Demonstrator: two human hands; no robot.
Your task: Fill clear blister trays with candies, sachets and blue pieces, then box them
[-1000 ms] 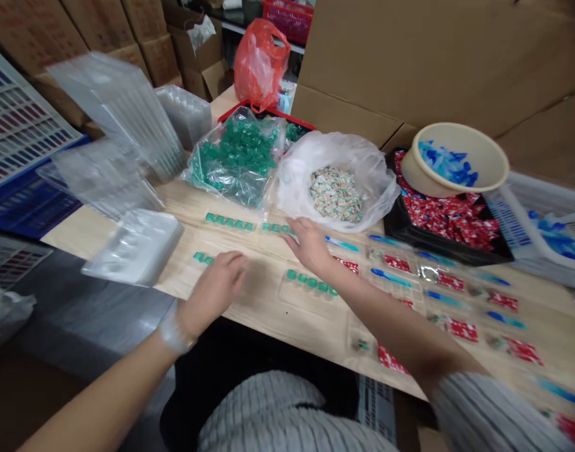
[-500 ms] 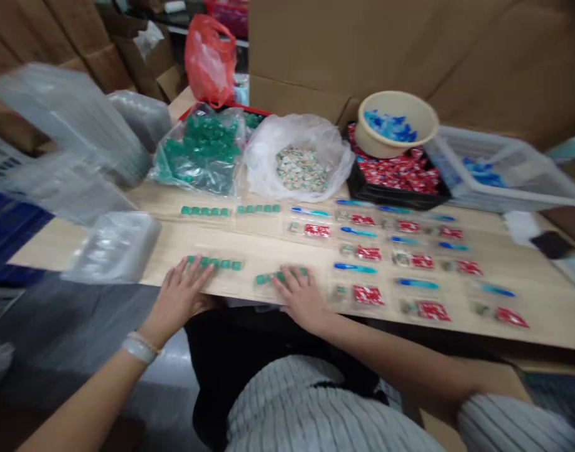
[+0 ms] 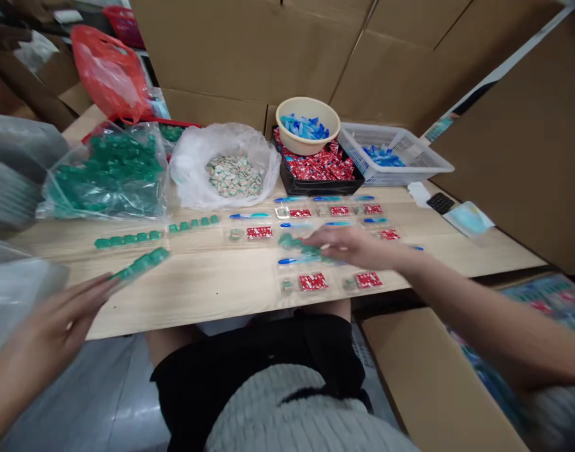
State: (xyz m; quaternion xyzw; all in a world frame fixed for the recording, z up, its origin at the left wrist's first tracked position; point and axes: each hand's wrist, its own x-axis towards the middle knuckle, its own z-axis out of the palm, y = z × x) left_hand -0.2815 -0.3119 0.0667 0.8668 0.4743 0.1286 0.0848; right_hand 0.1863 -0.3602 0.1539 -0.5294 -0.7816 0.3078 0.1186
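My left hand (image 3: 73, 314) grips one end of a clear tray strip with green pieces (image 3: 141, 263), raised above the table's left part. My right hand (image 3: 346, 246) holds another strip with green pieces (image 3: 299, 245) over the rows of packs at the centre right. Those packs pair blue toothbrushes (image 3: 294, 260) with red-and-white sachets (image 3: 312, 282) in clear trays. Two more green strips (image 3: 128, 238) lie on the table behind my left hand. Part of the pack rows is hidden under my right hand and forearm.
Along the back stand a bag of green pieces (image 3: 113, 169), a white bag of small pieces (image 3: 235, 176), a black tray of red sachets (image 3: 320, 182) with a cream bowl (image 3: 309, 149) on it, and a white basket (image 3: 405, 176). Clear trays (image 3: 21, 289) are stacked at left.
Both hands have risen from the table's front edge, each lifting a green strip. My left hand has moved left, my right hand right over the packs. The view has turned right.
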